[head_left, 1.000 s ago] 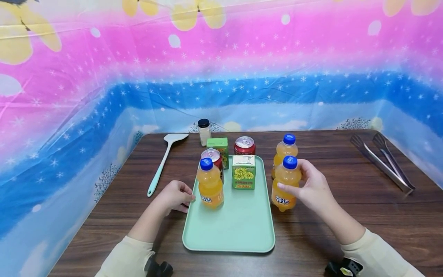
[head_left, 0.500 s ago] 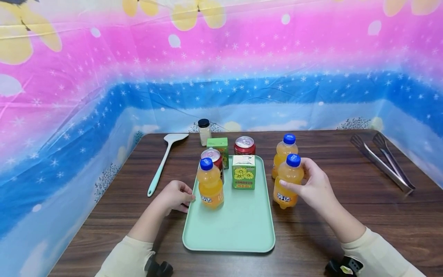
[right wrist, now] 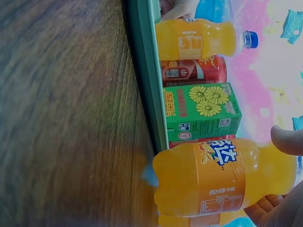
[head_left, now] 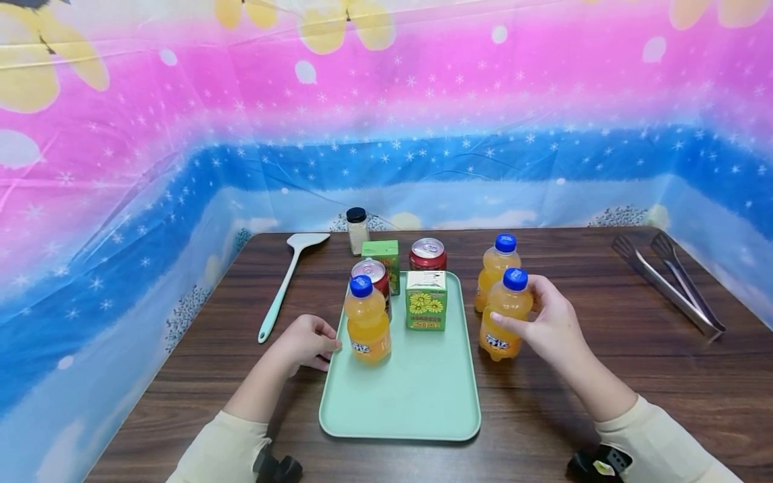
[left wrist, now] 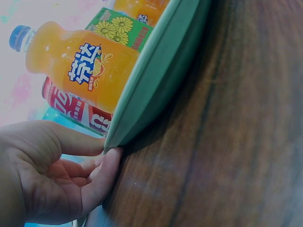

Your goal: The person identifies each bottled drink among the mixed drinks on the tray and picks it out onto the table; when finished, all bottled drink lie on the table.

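Observation:
My left hand (head_left: 308,343) pinches the left rim of a pale green tray (head_left: 404,402) between thumb and fingers, as the left wrist view shows. My right hand (head_left: 552,325) grips an upright orange soda bottle (head_left: 504,315) with a blue cap, just right of the tray. Whether its base touches the table is unclear. Behind it stands a second orange soda bottle (head_left: 492,268), partly hidden. The tray carries a third orange soda bottle (head_left: 367,329), a red can (head_left: 370,270) behind that bottle, and a green drink carton (head_left: 426,305) with yellow flowers.
A second green carton (head_left: 382,249) and another red can (head_left: 427,251) stand toward the tray's far end. Beyond them is a black-lidded jar (head_left: 357,235). A pale spatula (head_left: 286,285) lies at left, metal tongs (head_left: 670,285) at right, on the wooden table (head_left: 604,282).
The bottle in my right hand has shifted slightly right and away from me, close to the bottle behind it. My left hand and the tray have stayed in place.

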`<state>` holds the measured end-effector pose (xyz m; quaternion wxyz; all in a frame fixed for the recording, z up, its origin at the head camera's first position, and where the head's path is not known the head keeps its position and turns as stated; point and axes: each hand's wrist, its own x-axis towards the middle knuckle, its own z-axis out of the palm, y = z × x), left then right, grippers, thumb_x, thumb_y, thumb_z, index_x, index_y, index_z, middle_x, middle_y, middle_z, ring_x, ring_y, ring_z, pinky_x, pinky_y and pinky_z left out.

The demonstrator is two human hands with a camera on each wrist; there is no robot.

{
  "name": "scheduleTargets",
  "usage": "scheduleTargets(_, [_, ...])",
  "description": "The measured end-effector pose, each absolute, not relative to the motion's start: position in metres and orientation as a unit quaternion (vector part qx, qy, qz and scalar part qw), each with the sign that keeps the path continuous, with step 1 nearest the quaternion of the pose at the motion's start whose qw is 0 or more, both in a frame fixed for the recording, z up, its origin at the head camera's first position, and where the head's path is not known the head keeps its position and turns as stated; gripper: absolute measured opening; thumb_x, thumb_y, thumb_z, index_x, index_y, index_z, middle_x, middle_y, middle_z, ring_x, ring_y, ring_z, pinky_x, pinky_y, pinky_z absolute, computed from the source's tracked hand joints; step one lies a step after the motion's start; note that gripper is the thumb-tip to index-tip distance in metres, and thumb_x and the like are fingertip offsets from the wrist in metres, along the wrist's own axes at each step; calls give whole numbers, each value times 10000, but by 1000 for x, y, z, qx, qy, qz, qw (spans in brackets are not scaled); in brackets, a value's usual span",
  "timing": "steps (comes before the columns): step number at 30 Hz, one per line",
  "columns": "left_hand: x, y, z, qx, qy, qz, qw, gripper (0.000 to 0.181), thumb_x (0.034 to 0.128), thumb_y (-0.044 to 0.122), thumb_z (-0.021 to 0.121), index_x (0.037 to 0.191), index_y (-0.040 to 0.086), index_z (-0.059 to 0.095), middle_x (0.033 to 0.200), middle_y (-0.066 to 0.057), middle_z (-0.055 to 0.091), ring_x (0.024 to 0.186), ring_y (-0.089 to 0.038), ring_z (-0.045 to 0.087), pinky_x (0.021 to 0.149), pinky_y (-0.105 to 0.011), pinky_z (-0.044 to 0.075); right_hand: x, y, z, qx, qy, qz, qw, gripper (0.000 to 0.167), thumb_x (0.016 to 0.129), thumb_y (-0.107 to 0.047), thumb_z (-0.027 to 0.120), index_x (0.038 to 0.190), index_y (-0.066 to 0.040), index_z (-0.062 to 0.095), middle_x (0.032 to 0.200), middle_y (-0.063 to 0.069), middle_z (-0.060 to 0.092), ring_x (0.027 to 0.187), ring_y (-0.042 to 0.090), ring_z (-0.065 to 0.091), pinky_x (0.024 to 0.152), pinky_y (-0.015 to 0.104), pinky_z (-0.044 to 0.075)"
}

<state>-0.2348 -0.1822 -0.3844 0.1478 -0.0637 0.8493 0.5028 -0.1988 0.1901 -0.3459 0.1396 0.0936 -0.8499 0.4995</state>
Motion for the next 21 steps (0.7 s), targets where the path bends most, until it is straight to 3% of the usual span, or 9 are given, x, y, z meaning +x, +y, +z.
scheduleTargets(21, [-235, -182, -385, -64, 852, 499, 145, 131, 851, 12, 655, 925, -58, 572, 828, -163, 568, 693, -238, 582, 571, -352, 567, -204, 194, -352, 81, -851, 501, 138, 609, 790, -286, 769, 1239, -27, 451, 1153, 139, 539, 1082, 322, 529, 863, 537, 478])
